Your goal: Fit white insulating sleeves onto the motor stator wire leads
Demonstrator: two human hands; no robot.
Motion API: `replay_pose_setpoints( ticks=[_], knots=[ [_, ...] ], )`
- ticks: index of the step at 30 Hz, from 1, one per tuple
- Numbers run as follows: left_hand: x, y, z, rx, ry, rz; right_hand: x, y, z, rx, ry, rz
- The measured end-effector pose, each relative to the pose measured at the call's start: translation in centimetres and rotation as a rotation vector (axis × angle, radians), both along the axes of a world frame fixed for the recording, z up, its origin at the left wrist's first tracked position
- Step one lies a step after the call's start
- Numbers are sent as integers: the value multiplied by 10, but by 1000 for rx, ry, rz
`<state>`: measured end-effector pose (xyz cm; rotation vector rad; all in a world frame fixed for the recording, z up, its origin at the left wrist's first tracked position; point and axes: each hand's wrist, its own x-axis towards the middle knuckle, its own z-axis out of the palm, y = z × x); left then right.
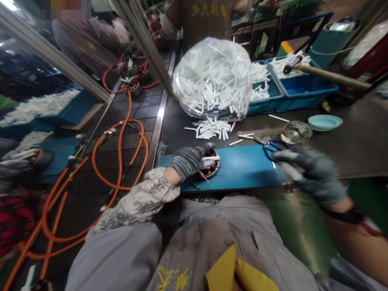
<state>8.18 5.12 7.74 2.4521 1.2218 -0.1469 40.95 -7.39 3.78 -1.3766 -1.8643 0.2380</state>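
My left hand point(190, 161), in a dark striped glove, is closed on the left side of a small round motor stator point(216, 169) with copper windings. A short white tube point(211, 158) lies by its fingertips across the stator; whether the fingers pinch it is unclear. The stator sits on a blue board point(242, 165). To the right, my right hand point(315, 171), in a grey glove and slightly blurred, has thumb and fingers apart. Its fingertips are beside the blue-handled scissors point(268, 150), whose blades point left toward loose white tubes point(247, 136).
Behind the board stands a clear bag point(212, 76) of white tubes, spilling a pile point(214, 128). Blue bins point(303, 91) hold more, with a hammer point(330, 74) across one. A metal bowl point(295, 132) and green dish point(325, 122) stand right. Orange hoses point(121, 149) coil left; co-workers are nearby.
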Motion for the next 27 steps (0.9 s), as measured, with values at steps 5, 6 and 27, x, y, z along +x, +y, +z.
replay_pose_setpoints(
  ticks=[5,6,27],
  knots=[
    [-2,25,-15,52,-141,69,-83,34,-46,-183,77,269],
    [-1,29,-18,33,-154,115,-97,40,-55,-194,116,283],
    [-40,21,-31,-166,-582,-210,-126,112,-32,-604,435,847]
  ],
)
